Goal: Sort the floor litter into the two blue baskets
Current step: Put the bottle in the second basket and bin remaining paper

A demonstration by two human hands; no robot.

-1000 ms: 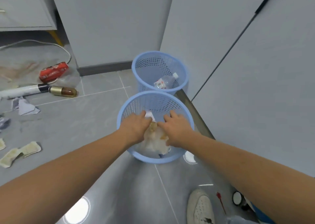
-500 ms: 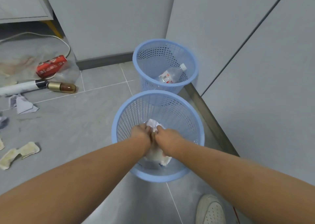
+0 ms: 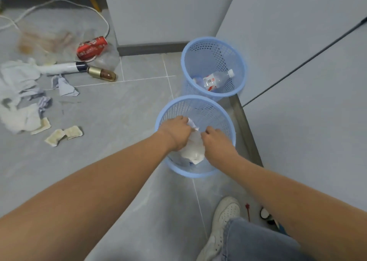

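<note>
While both arms reach over the near basket's rim, the scene reads:
Left hand point(image 3: 175, 132): clenched on white crumpled paper point(image 3: 193, 149) inside the near basket point(image 3: 198, 172).
Right hand point(image 3: 216, 141): gripping the same paper.
Far basket point(image 3: 213, 42): at 12 o'clock, rims almost touching, plastic bottle point(image 3: 215, 80) inside.
Floor litter: red can point(image 3: 91, 48) and paper scraps point(image 3: 64, 134), 10 o'clock.
Open floor point(image 3: 111, 105): 9 o'clock; wall point(image 3: 307, 111) close at 3.

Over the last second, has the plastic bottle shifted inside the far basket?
No. The plastic bottle lies as before in the far basket, cap toward the right wall of the basket; only the camera has moved.
</note>
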